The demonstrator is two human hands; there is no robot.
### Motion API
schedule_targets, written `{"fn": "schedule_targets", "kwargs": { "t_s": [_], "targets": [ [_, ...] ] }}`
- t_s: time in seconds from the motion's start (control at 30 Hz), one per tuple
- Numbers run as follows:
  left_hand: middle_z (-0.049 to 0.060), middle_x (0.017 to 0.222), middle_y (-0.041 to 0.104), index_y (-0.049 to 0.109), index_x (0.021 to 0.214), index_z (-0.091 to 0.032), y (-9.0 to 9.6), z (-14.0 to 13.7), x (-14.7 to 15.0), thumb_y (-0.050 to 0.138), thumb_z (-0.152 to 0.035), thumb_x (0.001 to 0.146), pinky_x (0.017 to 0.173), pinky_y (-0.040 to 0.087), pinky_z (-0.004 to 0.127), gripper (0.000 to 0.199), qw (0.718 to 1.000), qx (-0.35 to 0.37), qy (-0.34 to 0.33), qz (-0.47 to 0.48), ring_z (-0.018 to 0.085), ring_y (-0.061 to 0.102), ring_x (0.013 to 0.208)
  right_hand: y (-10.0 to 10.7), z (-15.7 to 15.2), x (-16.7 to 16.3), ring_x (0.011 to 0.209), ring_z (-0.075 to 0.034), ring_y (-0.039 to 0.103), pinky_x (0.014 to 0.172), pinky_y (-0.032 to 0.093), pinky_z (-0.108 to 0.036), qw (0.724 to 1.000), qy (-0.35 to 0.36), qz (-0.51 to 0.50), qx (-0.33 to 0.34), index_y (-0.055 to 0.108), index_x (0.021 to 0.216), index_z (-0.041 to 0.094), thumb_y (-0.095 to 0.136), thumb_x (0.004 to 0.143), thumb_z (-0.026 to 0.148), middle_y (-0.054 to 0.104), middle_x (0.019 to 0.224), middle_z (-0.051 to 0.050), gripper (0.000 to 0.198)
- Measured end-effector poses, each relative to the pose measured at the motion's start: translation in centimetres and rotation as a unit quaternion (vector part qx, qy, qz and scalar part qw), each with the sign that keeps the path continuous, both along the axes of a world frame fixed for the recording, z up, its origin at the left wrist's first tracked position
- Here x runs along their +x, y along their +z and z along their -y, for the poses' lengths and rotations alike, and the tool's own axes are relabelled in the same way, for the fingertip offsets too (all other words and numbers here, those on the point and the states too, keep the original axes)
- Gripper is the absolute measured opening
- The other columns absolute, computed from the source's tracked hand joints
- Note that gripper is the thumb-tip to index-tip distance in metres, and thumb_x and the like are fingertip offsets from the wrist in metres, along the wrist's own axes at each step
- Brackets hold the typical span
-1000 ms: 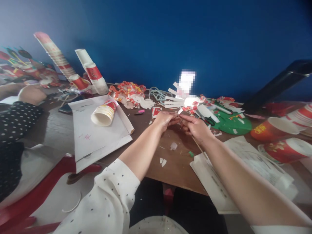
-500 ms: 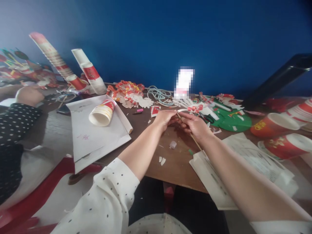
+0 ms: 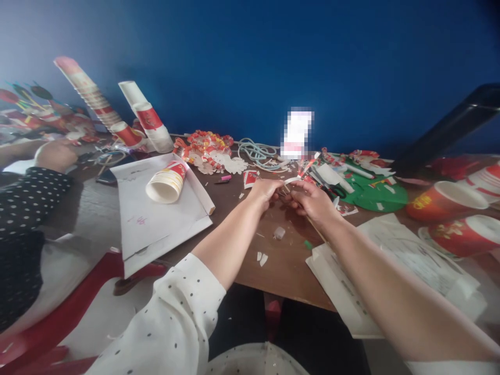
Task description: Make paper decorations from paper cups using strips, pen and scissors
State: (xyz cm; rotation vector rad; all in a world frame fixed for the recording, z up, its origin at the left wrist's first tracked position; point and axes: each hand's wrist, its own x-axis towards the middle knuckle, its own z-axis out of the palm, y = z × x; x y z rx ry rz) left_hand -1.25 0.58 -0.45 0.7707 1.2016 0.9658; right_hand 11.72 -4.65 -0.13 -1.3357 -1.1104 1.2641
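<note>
My left hand (image 3: 266, 194) and my right hand (image 3: 312, 200) meet above the middle of the table. Between their fingertips is a curved white-edged paper piece (image 3: 292, 180). My left hand is closed, pinching the near side of this piece. The fingers of my right hand are bent round a thin wooden stick (image 3: 321, 234), which slants down past the wrist. Red-and-white cut paper strips (image 3: 309, 165) show just beyond my right fingers. Exactly where stick and paper meet is hidden by the fingers.
Paper cups (image 3: 166, 183) lie on a white paper folder (image 3: 154, 229) at left. Red paper cups (image 3: 445, 200) and flat paper bags (image 3: 344, 286) are at right. Behind are a green disc (image 3: 377, 192), a pale cable (image 3: 255, 150) and a lit phone (image 3: 297, 133). Another person's hand (image 3: 57, 154) is at far left.
My right fingers have shifted and opened slightly around the paper and stick. Red-and-white strips now stand up more beyond them. The view has moved slightly.
</note>
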Motion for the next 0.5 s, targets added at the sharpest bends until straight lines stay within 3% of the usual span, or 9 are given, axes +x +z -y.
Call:
{"fn": "schedule_targets", "kwargs": {
  "t_s": [0.5],
  "targets": [
    [0.001,0.047,0.054,0.059,0.056,-0.013,0.38,0.44,0.18,0.071,-0.013,0.077,0.046,0.031,0.022,0.024,0.999,0.009,-0.020,0.023,0.006,0.042,0.039,0.56,0.18,0.71,0.055,-0.007,0.053,0.042,0.033,-0.015,0.999,0.020,0.036,-0.020,0.070,0.122,0.018,0.063,0.075,0.013,0.072,0.082,-0.004,0.048]
  ]
}}
